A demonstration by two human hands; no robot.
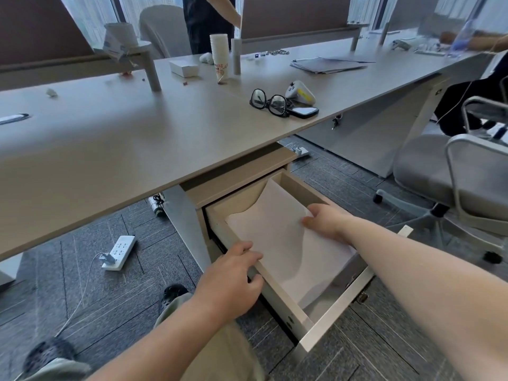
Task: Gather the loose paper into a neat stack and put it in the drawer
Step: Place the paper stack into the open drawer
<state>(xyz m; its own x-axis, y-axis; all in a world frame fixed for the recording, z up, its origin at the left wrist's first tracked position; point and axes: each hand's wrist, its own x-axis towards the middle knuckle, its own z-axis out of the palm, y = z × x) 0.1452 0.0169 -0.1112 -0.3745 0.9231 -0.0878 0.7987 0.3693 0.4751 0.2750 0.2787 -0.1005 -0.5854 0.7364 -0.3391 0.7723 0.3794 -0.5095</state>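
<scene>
My right hand (323, 220) pinches the paper stack's (277, 237) far right edge, lowering it into the open drawer (280, 294) under the tabletop (137, 127). My left hand (233, 273) grips the drawer's left wall. Next, I'd let go, flatten the stack, and push the drawer shut.

View: one head camera, wide-angle, no second view.
Position: above and before the worktop's (115, 127) near edge.
Facing: forward and down.
Nearness: close over the open drawer (286, 295) below the edge.
Reach: floor to far windows.
</scene>
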